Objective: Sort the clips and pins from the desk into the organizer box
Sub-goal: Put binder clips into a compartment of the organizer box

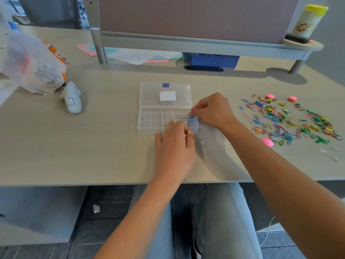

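The clear organizer box [149,120] lies open mid-desk, its lid [166,94] folded back. My right hand [212,111] pinches a blue binder clip [192,117] over the box's right end, its wire handles pointing left. My left hand [174,144] rests at the box's front right corner, closed on a small clip [198,140]; only a yellowish bit and a silver wire handle show. A bluish piece [193,126] sits at the box's right end; what it is I cannot tell. The pile of coloured clips and pins [287,119] is spread at the right.
A plastic bag [31,62] and a white plush toy [71,98] lie at the left. Papers [136,55] and a blue basket [211,59] sit under the raised shelf at the back. Pink round pins [267,142] and loose silver clips [333,157] lie near the pile.
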The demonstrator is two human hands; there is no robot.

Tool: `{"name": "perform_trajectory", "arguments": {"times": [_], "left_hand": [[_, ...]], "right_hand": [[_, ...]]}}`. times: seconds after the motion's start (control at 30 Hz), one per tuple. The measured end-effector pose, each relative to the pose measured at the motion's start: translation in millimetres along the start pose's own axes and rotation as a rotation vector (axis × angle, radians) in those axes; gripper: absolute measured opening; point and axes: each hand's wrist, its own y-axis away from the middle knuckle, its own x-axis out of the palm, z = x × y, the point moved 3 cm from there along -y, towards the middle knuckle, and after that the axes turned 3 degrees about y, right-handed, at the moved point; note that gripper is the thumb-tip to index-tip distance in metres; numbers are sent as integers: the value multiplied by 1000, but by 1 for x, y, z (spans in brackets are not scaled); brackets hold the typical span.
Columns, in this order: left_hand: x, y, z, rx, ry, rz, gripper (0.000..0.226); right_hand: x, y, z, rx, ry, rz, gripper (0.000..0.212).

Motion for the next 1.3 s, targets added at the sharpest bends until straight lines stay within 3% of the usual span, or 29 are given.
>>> {"name": "perform_trajectory", "arguments": {"times": [0.53, 0.8, 1.13, 1.3], "left_hand": [[0, -6, 1, -33, 176, -162, 9], [-25, -37, 4, -67, 101, -305, 13], [-4, -84, 1, -134, -137, -246, 13], [3, -87, 11, -80, -239, -249, 21]], "right_hand": [[-5, -17, 6, -83, 231, 112, 4], [-1, -17, 6, -95, 264, 117, 13], [-6, 2, -27, -7, -137, -41, 19], [6, 8, -34, 4, -173, -41, 21]]}}
